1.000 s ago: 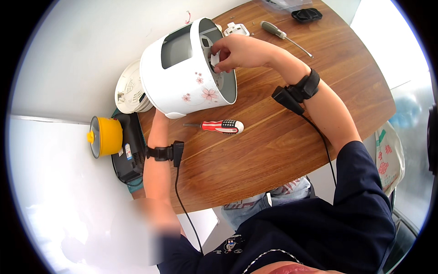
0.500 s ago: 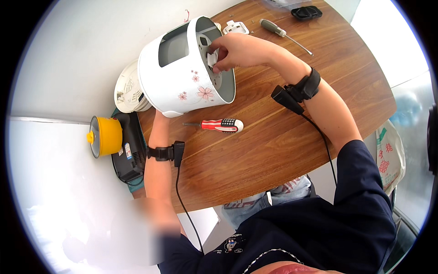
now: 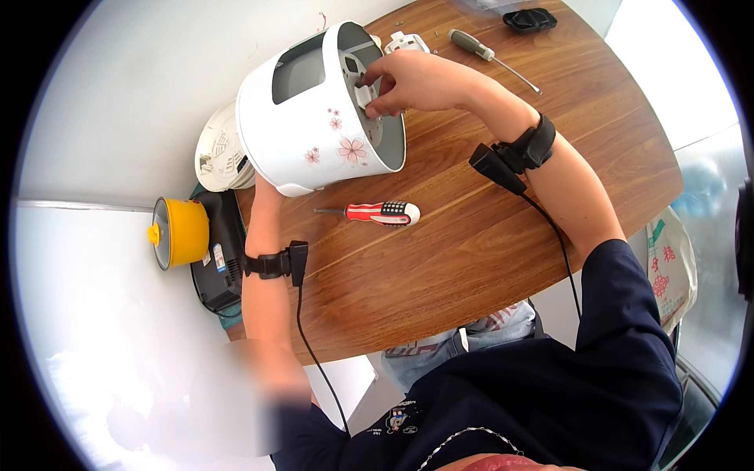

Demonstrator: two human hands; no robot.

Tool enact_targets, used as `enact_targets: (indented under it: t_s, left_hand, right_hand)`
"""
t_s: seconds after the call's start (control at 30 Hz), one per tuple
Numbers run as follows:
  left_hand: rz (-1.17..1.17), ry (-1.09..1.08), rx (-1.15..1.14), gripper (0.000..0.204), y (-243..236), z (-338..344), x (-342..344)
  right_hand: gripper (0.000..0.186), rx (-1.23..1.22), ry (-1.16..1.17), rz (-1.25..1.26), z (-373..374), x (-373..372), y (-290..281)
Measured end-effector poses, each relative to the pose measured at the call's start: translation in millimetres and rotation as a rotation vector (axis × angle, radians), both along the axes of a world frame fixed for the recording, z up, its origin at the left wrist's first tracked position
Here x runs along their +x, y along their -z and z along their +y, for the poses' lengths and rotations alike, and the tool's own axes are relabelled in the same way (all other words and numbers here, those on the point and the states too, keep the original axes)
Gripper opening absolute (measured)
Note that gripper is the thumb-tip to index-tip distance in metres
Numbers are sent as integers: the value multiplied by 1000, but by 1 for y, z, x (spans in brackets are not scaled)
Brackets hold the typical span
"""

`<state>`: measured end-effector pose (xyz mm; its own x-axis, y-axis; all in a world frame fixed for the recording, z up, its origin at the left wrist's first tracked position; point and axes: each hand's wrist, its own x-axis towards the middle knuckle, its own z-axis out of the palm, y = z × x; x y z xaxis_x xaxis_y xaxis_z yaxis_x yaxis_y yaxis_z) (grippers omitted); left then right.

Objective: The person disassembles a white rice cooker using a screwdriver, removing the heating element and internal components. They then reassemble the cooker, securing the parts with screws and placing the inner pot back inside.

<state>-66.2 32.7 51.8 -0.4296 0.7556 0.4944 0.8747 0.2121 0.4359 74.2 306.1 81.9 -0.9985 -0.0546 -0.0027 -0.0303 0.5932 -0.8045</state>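
Observation:
A white rice cooker shell (image 3: 290,145) with pink flowers lies on its side at the far left of the table, its open end facing right. Inside it is a grey plate with holes. My right hand (image 3: 404,82) reaches into that opening, thumb and fingers pinching a small white plastic piece (image 3: 364,96) against the plate. My left forearm (image 3: 265,228) goes up behind the shell's lower edge, which hides the left hand and its fingers. Nearer me, a red and white screwdriver (image 3: 383,213) lies on the wood, its tip pointing left.
A cream plastic base (image 3: 220,153) stands behind the shell. At the left are a yellow pot (image 3: 187,231) and a black appliance (image 3: 218,259). Farther back on the table (image 3: 487,212) lie a white plastic part (image 3: 407,42), a grey-handled screwdriver (image 3: 475,47) and a black object (image 3: 529,20).
The shell has tipped slightly, its open end shifting up. My left forearm has moved a little left. My right hand has risen slightly, fingers still at the white piece.

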Motion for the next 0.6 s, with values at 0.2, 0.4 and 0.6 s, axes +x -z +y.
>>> enact_targets:
  t_s: [0.2, 0.4, 0.6]
  left_hand:
    - [34, -8, 15, 48, 0, -5, -3]
    - [57, -22, 31, 47, 0, -12, -2]
    - [80, -77, 49, 47, -2, -23, 6]
  right_hand:
    - [48, -15, -13, 18, 0, -3, 7]
    - [41, -2, -1, 31, -1, -4, 10]
    - [32, 152, 80, 144, 6, 0, -1]
